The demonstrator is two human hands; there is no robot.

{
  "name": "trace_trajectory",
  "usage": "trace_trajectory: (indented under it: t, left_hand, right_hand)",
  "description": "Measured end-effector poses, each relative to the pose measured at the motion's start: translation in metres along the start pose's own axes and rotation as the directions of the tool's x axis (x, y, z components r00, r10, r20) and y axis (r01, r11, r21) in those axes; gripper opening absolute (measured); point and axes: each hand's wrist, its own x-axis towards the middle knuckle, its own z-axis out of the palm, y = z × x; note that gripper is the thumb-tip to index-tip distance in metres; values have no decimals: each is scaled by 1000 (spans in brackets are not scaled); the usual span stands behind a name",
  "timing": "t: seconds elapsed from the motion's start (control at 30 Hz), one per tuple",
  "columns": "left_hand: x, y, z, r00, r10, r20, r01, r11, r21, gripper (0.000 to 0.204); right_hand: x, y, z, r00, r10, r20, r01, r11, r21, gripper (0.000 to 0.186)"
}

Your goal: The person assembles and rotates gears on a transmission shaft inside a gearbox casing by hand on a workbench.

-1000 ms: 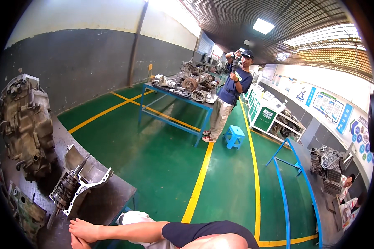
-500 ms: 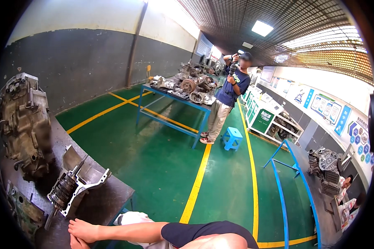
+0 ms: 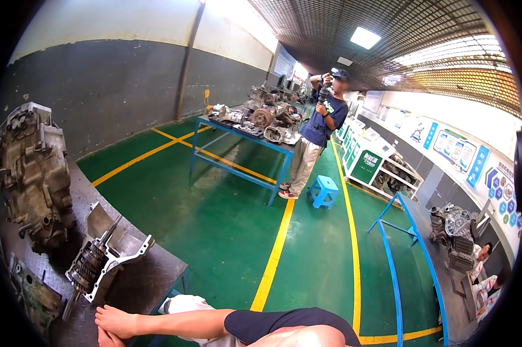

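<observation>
Right hand (image 3: pixel 115 321) sits against the left hand (image 3: pixel 107 339), can't tell if either's gripping anything, and the gear shaft (image 3: pixel 89 267)'s just past them in its open casing (image 3: pixel 111 267) on the bench (image 3: pixel 151 280), so imo steady that casing first.

Ceiling panel (image 3: pixel 365 37) at 1 o'clock emits white light; daylight enters through mesh (image 3: pixel 475 76) at 2 o'clock. Green floor (image 3: pixel 229 243) shows soft glare at 5 o'clock. Fisheye distortion bends outer edges; corners are black.
</observation>
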Motion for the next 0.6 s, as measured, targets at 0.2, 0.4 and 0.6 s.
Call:
trace_trajectory:
  t: [0.2,0.4,0.6]
  left_hand:
    - [0,-7,2,1000,19,0,-19,1000,21,40]
    - [0,9,-3,999,-43,31,43,999,-8,41]
    - [0,-5,5,1000,-5,7,4,1000,21,41]
  right_hand:
    - [0,-1,-2,1000,11,27,-11,1000,16,23]
    - [0,-1,-3,1000,1,8,-1,1000,11,25]
    - [0,2,2,1000,29,9,-29,1000,9,27]
